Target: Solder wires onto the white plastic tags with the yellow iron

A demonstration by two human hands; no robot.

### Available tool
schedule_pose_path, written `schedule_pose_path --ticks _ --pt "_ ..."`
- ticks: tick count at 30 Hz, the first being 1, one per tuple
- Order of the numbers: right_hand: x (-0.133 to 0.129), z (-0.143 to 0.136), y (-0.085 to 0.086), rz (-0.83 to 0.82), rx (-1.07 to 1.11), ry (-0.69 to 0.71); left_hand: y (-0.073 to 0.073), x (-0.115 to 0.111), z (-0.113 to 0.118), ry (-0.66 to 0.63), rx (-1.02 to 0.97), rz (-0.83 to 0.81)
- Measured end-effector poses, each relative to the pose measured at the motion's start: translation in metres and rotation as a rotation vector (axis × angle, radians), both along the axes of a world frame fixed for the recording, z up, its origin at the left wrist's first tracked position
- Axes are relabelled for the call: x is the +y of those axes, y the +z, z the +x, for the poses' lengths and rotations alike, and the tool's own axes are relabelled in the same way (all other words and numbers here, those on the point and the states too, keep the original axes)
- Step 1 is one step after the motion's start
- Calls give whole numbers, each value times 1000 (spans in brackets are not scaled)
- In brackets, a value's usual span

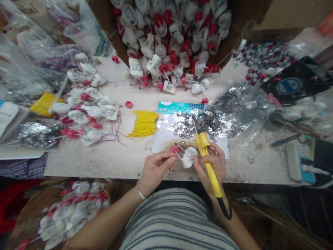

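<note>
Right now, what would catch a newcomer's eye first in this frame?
The big heap of white and red parts at the table's far edge. Near the front edge, the right hand grips a yellow soldering iron while the left hand pinches a small white part, beside a bundle of yellow wires.

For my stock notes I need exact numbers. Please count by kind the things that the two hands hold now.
Yellow-handled soldering iron, in the right hand: 1
White plastic part, between both hands: 1
Red plastic piece, at the left hand: 1
Total: 3
</note>
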State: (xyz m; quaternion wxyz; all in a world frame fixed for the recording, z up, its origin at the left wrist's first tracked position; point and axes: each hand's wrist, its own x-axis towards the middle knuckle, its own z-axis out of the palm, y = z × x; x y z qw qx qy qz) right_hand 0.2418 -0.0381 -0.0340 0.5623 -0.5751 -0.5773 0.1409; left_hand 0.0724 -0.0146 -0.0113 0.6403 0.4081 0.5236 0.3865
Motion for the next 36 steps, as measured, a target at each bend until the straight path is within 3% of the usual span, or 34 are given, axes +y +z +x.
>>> schedule_pose_path --ticks 3,7,10,12,14,18,21,23,26,30,33,36 --pt "-1 1 -3 -10 41 11 1 -1 -1 49 6 -51" --pt "-1 1 -1 12 25 -5 2 -2 -1 244 -78 -175" --pt "0 0 1 15 3 28 2 -1 -1 203 -170 -276" --pt "1 0 1 17 -42 68 2 -1 -2 124 -162 -234" --pt "2 0 -2 32 -97 94 1 -2 -3 71 -44 -28" --pt "6 -1 -11 82 -198 92 -2 -5 -4 -27 368 638" --pt "9 -2 -13 74 -215 87 -7 -6 -4 -129 474 875" --pt "9 -3 -13 58 -189 60 -9 -7 -6 -81 473 819" --pt "10 -1 -10 48 -163 6 -12 -8 -11 85 467 589" --pt "11 0 -6 39 -167 1 -11 -5 -13 77 392 391" --pt "12 -2 -5 64 -170 63 -9 0 -9 99 264 172" --pt "11 -2 -4 72 -146 74 -7 3 -5 222 65 -58"
